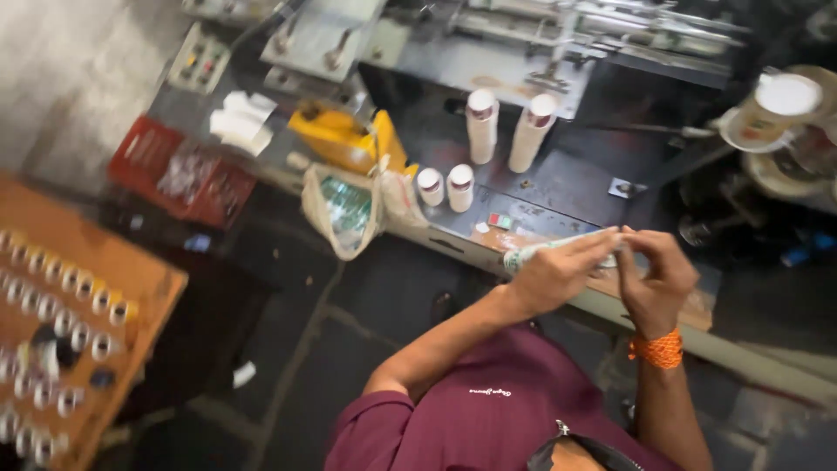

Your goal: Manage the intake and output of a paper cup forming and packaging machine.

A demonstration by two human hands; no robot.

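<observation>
I am looking down on a dark, stained metal workbench [558, 187] fronting a grey machine [488, 52], standing in a dim room with a dark floor and a wooden rack of small bottles [52, 323] at the left. Both hands are pinching a pale tube [558, 249] just above the bench's front edge: my left hand [562, 272] is wrapping around it while the fingertips of my right hand [658, 281] are pressing together on its far end, its long axis running roughly level, left to right.

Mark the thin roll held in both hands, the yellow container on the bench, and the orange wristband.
thin roll [558, 248], head view, on its bare left stretch.
yellow container [342, 138], head view, on its top face.
orange wristband [658, 350], head view, on the band's middle.
</observation>
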